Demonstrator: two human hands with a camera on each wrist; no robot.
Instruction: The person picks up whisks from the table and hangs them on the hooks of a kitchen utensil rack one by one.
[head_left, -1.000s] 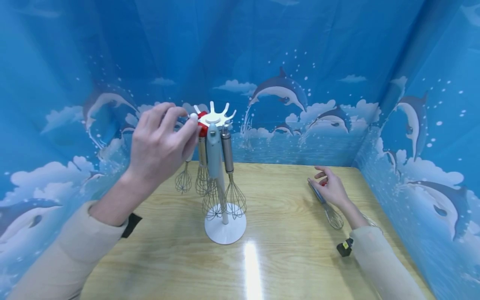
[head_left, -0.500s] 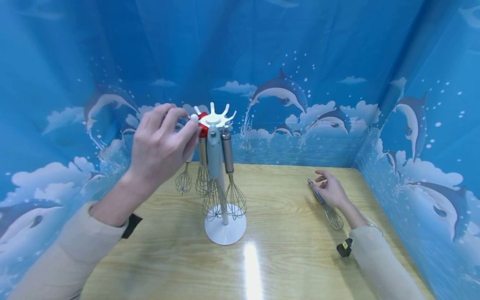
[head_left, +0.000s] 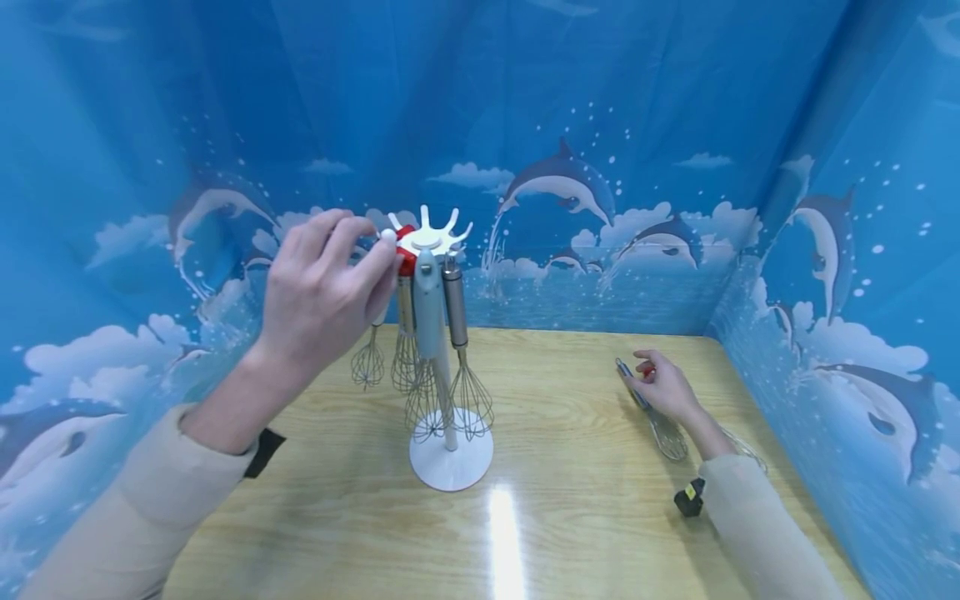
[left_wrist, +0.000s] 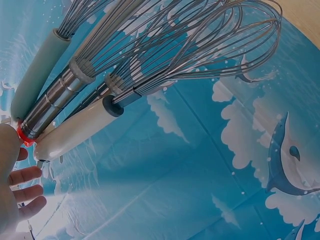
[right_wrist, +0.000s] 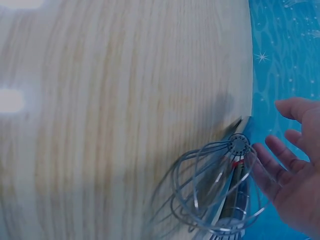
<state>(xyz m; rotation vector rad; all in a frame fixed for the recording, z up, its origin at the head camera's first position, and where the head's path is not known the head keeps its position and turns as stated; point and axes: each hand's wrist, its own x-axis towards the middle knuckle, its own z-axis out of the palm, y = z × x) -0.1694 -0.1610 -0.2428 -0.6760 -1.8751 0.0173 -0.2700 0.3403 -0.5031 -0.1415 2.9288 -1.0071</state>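
Note:
In the head view, my left hand (head_left: 318,283) is raised at a white stand (head_left: 426,240) with upturned arms, its thumb and index finger pinching the white knobbed end of one arm. Several wire whisks hang from the stand, among them a pale blue-handled whisk (head_left: 429,308) and a steel-handled whisk (head_left: 454,304). In the left wrist view, a cream-handled whisk (left_wrist: 77,132) hangs close to my fingertips. My right hand (head_left: 667,387) is over a dark-handled whisk (head_left: 666,433) lying on the table, fingers bent loosely. The right wrist view shows its fingers spread beside whisk wires (right_wrist: 195,200).
The stand's round white base (head_left: 450,467) rests on the wooden table (head_left: 555,417). Wires of another whisk (head_left: 742,442) show behind my right wrist, and something red shows by the right fingers. A blue dolphin curtain (head_left: 600,292) borders the table's back and sides.
My right hand has shifted slightly down and right beside the lying whisk, uncovering more of its handle. My left hand stays at the stand's arm.

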